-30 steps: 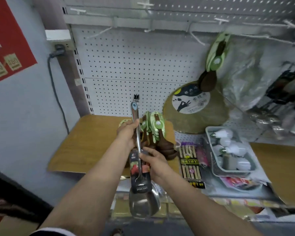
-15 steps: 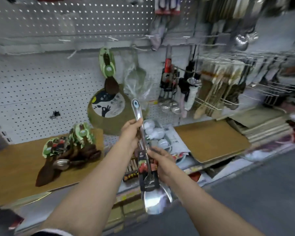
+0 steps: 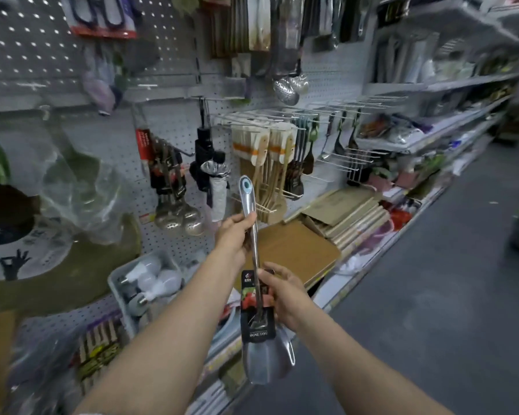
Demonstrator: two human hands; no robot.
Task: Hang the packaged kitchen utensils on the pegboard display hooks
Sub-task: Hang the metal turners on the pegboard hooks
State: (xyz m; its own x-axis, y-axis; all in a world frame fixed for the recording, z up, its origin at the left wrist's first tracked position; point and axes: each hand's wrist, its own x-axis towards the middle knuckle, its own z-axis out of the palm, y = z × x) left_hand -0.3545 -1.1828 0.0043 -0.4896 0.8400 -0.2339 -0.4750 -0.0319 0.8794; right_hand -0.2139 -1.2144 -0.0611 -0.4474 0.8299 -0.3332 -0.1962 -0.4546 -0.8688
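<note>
Steel gleams at frame centre, where the spatula (image 3: 253, 265) stands upright between both hands, scoop end down, hang-hole end up, not yet on any hook.

At lower left, a grey bin (image 3: 114, 275) holds bulbs. Just right of it, the left hand (image 3: 233, 235) has its fingers curled round the upper handle, thumb pressed against the metal. Behind it, at centre left, a cluster of ladles (image 3: 179, 218) hangs from a hook on the pegboard (image 3: 21, 46). The right hand (image 3: 285, 296) sits lower, fingers clamped on the shaft and the dark card sleeve (image 3: 256, 307).

The step in hand looks like carrying the spatula along the display and picking a hook. Bare white hooks (image 3: 345, 155) jut out at centre right, beside the wooden spoons (image 3: 267, 163). The next move would call for lifting the handle tip level with a free prong and threading the hole over it (the hole is small, so the aim must be steady), then letting go.

The sleeve reads "HONG TAYU", as best I can tell; its logo text and the red label by the ladles are too blurred to read.
</note>
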